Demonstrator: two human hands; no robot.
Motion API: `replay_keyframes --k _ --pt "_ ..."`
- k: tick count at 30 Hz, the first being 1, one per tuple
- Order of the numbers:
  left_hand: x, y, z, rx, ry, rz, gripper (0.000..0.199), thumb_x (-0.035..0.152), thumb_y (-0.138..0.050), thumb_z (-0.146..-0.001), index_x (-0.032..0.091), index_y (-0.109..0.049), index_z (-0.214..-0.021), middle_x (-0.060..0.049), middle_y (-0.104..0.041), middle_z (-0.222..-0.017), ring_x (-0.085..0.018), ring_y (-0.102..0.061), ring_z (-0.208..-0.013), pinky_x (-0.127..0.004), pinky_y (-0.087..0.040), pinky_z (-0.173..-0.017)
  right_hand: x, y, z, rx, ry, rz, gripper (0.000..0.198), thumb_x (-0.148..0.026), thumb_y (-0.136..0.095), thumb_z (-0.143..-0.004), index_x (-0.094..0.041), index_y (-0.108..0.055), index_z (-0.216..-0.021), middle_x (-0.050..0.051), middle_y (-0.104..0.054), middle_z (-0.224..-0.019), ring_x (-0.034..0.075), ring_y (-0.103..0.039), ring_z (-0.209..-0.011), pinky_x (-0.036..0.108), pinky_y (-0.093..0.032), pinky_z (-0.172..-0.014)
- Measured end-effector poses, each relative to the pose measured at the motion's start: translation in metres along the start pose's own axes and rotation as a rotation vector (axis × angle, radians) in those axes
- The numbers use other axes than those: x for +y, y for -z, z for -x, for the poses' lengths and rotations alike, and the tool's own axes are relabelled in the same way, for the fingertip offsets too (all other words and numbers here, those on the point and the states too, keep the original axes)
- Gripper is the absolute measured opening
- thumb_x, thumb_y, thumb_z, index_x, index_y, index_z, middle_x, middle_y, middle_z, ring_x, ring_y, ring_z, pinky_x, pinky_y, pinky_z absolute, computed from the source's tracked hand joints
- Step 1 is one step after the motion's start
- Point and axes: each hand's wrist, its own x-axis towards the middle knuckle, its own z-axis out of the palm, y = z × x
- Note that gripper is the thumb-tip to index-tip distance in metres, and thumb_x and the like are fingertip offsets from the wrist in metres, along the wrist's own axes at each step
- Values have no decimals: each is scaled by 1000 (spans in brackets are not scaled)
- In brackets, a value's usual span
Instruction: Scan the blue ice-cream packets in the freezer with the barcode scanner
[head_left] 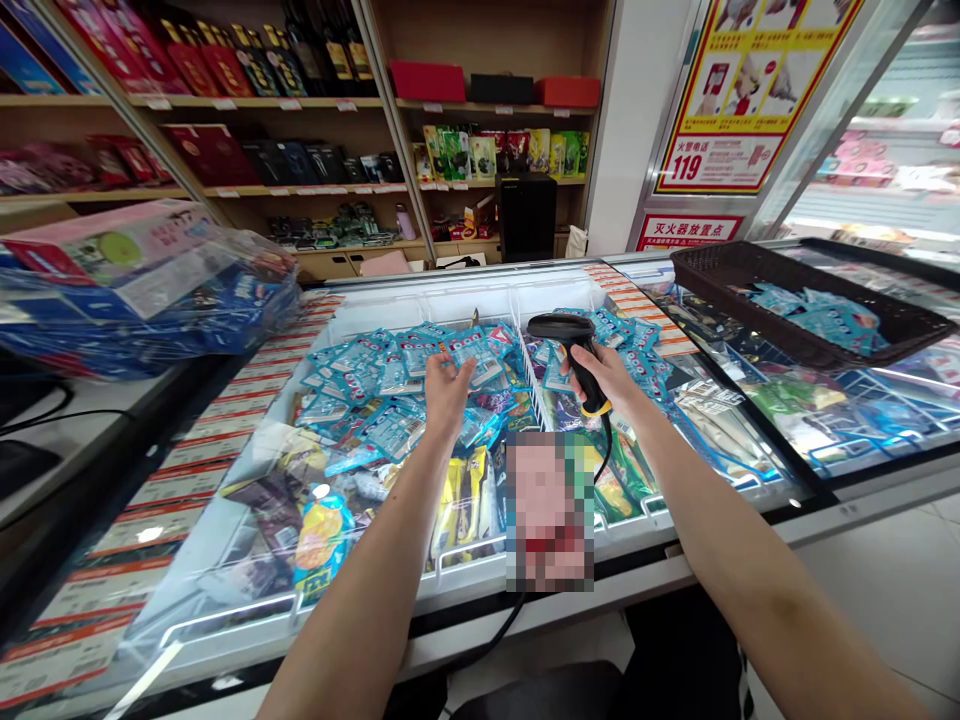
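My right hand [600,375] is wrapped round the grip of a black barcode scanner [562,328], its head turned left over the freezer. A cable hangs from the scanner's yellow-edged base. My left hand [448,385] is closed, with the fingertips pinching the edge of a blue ice-cream packet [478,358] that has a barcode on it. Many similar blue packets [352,370] lie in a loose heap around and under it. More of them are piled right of the white wire divider [531,375], below the scanner.
The chest freezer [420,600] also holds yellow and green wrapped ices. A brown basket [757,265] with blue packets stands at right. Plastic-wrapped boxes [150,280] sit at left. Stocked shelves [300,100] rise behind. One patch near the front is pixelated.
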Motion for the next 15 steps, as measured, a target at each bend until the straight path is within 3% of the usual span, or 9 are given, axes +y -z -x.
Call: replay_keyframes --k 3,6,10,15 --pt "1 0 1 -26 27 73 47 45 -69 -73 21 -44 -106 10 -34 -61 -6 -34 -47 -19 -34 -43 -1 1 2 -67 -9 43 46 -65 -63 -77 -19 -57 -81 2 -62 -62 10 -50 -40 24 -40 -36" --pt "1 0 2 -38 -8 88 44 43 -68 -75 21 -47 -108 9 -30 -62 -7 -33 -50 -19 -38 -44 -4 1 5 -159 1 77 45 -64 -59 -82 -19 -58 -79 0 -58 -53 10 -49 -38 24 -39 -37" --pt "-1 1 1 -53 -45 96 33 47 -64 -80 21 -54 -98 8 -23 -62 -8 -29 -50 -28 -53 -57 -7 -2 8 -221 29 59 43 -60 -59 -83 -18 -56 -80 0 -61 -58 9 -49 -38 23 -39 -37" --pt "-5 3 0 -16 -160 -101 42 56 -53 -86 22 -51 -111 6 -32 -62 -11 -40 -54 -37 -57 -66 -5 -3 9 -227 17 71 42 -60 -60 -84 -18 -57 -84 1 -63 -62 9 -50 -40 23 -39 -37"
